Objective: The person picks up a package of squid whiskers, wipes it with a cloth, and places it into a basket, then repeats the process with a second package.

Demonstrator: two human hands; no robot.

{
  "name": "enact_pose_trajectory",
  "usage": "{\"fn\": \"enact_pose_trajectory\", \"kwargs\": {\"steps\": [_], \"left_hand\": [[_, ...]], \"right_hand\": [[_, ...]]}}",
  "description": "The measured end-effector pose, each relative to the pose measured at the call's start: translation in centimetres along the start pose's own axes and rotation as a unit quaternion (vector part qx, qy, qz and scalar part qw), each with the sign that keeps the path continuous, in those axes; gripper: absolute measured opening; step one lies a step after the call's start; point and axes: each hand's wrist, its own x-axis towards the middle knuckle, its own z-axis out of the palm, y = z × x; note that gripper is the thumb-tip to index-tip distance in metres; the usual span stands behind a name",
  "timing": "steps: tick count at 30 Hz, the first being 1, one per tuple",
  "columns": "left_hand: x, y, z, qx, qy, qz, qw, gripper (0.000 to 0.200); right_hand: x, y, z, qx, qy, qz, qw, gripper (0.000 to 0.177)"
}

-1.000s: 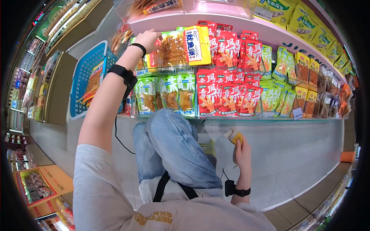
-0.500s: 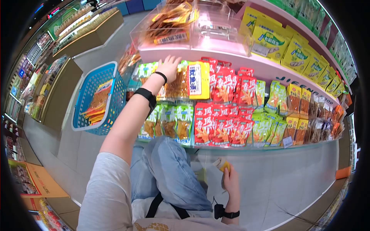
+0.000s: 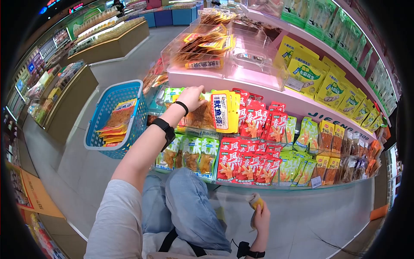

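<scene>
My left hand (image 3: 192,99) reaches over the shelf with its fingers together, curled over the top of the yellow snack packs (image 3: 224,113). These packs have clear windows with brown food inside and stand between green packs and red packs (image 3: 254,125). Lower right, my right hand (image 3: 261,217) is closed around a small yellow and white object (image 3: 255,201), whose exact nature is unclear. Left of the shelf, a blue basket (image 3: 140,113) holds several yellow-edged snack packs (image 3: 120,117).
A clear bin (image 3: 181,54) with more packs stands on the pink shelf above. Red and green packs (image 3: 207,159) fill the lower shelf row. Larger yellow bags (image 3: 306,71) line the right side. My bent knees are close below the shelf edge.
The shelf and basket appear lower in view. My left hand's spread fingers have drawn together over the packs. My right hand still holds the small object, now more upright.
</scene>
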Motion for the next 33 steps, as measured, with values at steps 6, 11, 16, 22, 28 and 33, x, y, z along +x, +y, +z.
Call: {"fn": "enact_pose_trajectory", "kwargs": {"steps": [6, 11, 16, 22, 28, 33], "left_hand": [[-4.0, 0.6, -6.6, -0.096, -0.036, 0.122, 0.987, 0.019], [-9.9, 3.2, -12.6, -0.388, 0.233, -0.001, 0.892, 0.027], [-18.0, 6.1, -6.1, -0.863, 0.144, -0.06, 0.481, 0.045], [-21.9, 13.1, -1.1, -0.924, 0.077, -0.082, 0.365, 0.048], [-25.1, 14.6, 5.8, -0.975, -0.046, -0.159, 0.149, 0.048], [-25.0, 14.1, 4.6, -0.95, 0.03, -0.226, 0.212, 0.049]], "right_hand": [[-0.5, -1.8, 0.0, 0.006, -0.012, -0.004, 1.0, 0.027], [0.1, -3.2, -0.2, 0.076, -0.013, -0.029, 0.997, 0.03], [1.5, -4.5, 0.8, 0.237, 0.078, -0.006, 0.968, 0.039], [1.0, -12.7, 1.8, 0.451, 0.126, -0.167, 0.868, 0.043], [0.8, -18.0, 6.7, -0.266, -0.109, -0.331, 0.899, 0.041], [1.3, -12.2, 10.6, -0.163, -0.11, -0.223, 0.955, 0.051]]}}
